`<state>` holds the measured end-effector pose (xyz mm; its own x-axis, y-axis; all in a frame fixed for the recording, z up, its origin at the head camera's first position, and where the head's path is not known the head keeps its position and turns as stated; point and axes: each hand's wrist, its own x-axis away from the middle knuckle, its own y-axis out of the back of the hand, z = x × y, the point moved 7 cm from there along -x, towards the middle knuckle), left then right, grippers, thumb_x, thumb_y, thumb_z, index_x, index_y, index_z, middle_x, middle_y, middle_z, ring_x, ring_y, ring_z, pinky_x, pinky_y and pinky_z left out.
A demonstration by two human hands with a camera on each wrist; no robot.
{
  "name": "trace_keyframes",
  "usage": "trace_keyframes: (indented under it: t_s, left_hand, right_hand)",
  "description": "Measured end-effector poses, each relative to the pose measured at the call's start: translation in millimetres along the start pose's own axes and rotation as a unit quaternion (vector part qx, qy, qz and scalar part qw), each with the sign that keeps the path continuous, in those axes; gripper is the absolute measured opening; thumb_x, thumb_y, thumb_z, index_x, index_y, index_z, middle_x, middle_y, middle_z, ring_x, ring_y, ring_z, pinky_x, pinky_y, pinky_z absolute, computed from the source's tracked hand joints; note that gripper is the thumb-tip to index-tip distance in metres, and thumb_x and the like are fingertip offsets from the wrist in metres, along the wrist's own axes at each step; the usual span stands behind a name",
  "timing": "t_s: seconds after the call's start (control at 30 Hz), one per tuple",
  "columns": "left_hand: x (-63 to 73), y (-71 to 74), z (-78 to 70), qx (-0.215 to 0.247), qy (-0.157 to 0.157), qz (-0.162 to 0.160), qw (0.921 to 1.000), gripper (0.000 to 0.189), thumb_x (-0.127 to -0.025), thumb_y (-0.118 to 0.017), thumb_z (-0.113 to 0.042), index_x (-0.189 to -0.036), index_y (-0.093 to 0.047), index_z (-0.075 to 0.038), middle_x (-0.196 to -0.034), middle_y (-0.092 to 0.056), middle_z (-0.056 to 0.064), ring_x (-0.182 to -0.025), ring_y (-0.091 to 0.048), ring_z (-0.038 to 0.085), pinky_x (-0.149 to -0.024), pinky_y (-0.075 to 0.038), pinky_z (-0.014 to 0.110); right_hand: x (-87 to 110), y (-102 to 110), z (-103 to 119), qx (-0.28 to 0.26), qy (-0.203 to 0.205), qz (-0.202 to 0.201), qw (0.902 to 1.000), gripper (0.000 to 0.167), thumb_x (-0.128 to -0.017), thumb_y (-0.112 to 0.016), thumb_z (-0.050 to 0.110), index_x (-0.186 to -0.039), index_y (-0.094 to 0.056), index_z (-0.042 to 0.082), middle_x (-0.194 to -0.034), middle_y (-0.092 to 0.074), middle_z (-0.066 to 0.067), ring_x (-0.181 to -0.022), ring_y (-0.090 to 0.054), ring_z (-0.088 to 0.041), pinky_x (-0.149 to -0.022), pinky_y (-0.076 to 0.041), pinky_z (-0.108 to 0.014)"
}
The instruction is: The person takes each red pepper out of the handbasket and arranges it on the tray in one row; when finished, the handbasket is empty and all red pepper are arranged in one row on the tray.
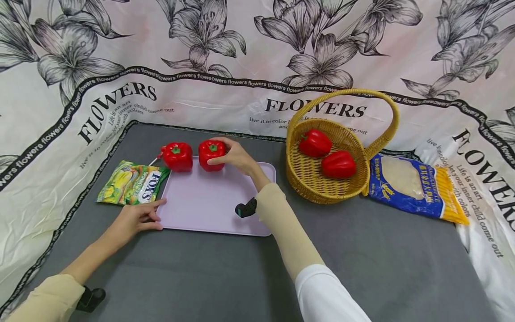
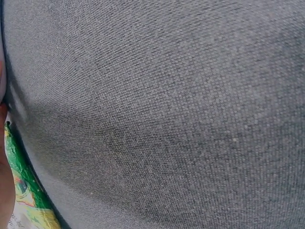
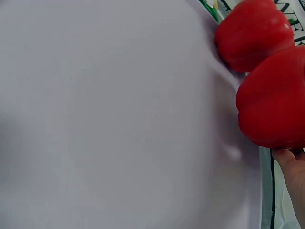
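Note:
In the head view a light purple tray (image 1: 213,197) lies on the grey table. My left hand (image 1: 134,221) holds its left edge, with index finger and thumb spread along the rim. At the tray's back edge my right hand (image 1: 237,156) grips a red bell pepper (image 1: 207,154) between thumb and fingers. Another red bell pepper (image 1: 178,156) sits at the back left corner. Both peppers appear side by side in the right wrist view, the gripped pepper (image 3: 274,102) nearer. The left wrist view catches only part of a finger at its left border.
Left of the tray lies a green and yellow FOX'S packet (image 1: 134,182), with a red lollipop-like item (image 1: 162,151) behind it. A yellow wicker basket (image 1: 295,176) holds two red bell peppers (image 1: 339,164). Beside it is a blue and orange bag (image 1: 434,192). Flowered cloth (image 1: 225,100) borders the table.

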<state>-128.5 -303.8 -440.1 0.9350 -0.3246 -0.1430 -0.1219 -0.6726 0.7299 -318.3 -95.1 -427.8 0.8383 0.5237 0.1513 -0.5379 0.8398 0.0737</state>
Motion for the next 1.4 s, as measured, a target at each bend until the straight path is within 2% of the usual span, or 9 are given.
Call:
trace_keyframes:
  t_s: [0.2,0.53,0.77,1.0,1.23,1.4]
  left_hand:
    - [-1.3,-1.5,0.4,-0.003,0.006,0.003,1.0,0.022,-0.067,-0.083,-0.001,-0.073,-0.066,-0.013,-0.125,-0.059,0.024,-0.112,-0.057,0.04,-0.08,-0.05,0.038]
    - [-1.0,-0.5,0.3,-0.004,-0.005,-0.002,1.0,0.022,-0.068,-0.082,0.002,-0.074,-0.067,-0.013,-0.125,-0.059,0.023,-0.111,-0.058,0.04,-0.079,-0.051,0.035]
    - [-1.1,-0.4,0.5,-0.006,0.005,-0.004,1.0,0.023,-0.067,-0.083,0.002,-0.073,-0.066,-0.013,-0.124,-0.06,0.023,-0.111,-0.059,0.039,-0.079,-0.05,0.038]
    - [-1.6,0.8,-1.0,-0.004,0.007,-0.005,1.0,0.023,-0.067,-0.083,0.003,-0.073,-0.065,-0.011,-0.124,-0.059,0.025,-0.111,-0.058,0.04,-0.079,-0.05,0.038]
    - [-1.8,1.5,0.5,-0.007,0.007,-0.002,1.0,0.022,-0.068,-0.082,0.003,-0.073,-0.066,-0.011,-0.125,-0.059,0.023,-0.112,-0.058,0.039,-0.079,-0.05,0.037]
    - [-0.8,1.8,1.3,-0.011,0.006,-0.005,0.9999,0.022,-0.067,-0.082,0.003,-0.074,-0.067,-0.012,-0.125,-0.06,0.022,-0.112,-0.058,0.039,-0.08,-0.049,0.037]
  right_hand:
    - [-0.9,-4.4,-5.3,0.011,-0.003,0.006,0.9999,0.063,-0.077,-0.078,0.005,-0.134,-0.052,0.015,-0.127,-0.055,-0.008,-0.115,-0.051,-0.023,-0.092,-0.05,-0.035]
    - [-1.4,-4.9,-7.4,-0.004,0.003,0.0,1.0,0.064,-0.076,-0.078,0.003,-0.134,-0.052,0.015,-0.127,-0.056,-0.008,-0.115,-0.052,-0.023,-0.092,-0.05,-0.035]
    - [-3.0,-5.7,-5.9,0.017,-0.005,0.013,0.9998,0.068,-0.077,-0.078,0.004,-0.137,-0.05,0.016,-0.129,-0.054,-0.009,-0.116,-0.05,-0.023,-0.093,-0.05,-0.033]
    - [-1.3,-4.4,-1.8,0.024,0.004,0.031,0.9992,0.073,-0.078,-0.077,0.001,-0.143,-0.045,0.014,-0.136,-0.05,-0.008,-0.12,-0.048,-0.022,-0.097,-0.047,-0.032]
    - [0.6,3.4,1.9,0.021,0.029,0.051,0.998,0.072,-0.079,-0.074,-0.003,-0.143,-0.044,0.01,-0.142,-0.048,-0.005,-0.129,-0.044,-0.019,-0.103,-0.042,-0.03]
    - [1.9,8.0,2.6,0.024,0.028,0.044,0.9983,0.064,-0.078,-0.076,-0.003,-0.136,-0.051,0.007,-0.136,-0.053,-0.008,-0.127,-0.048,-0.021,-0.1,-0.045,-0.031]
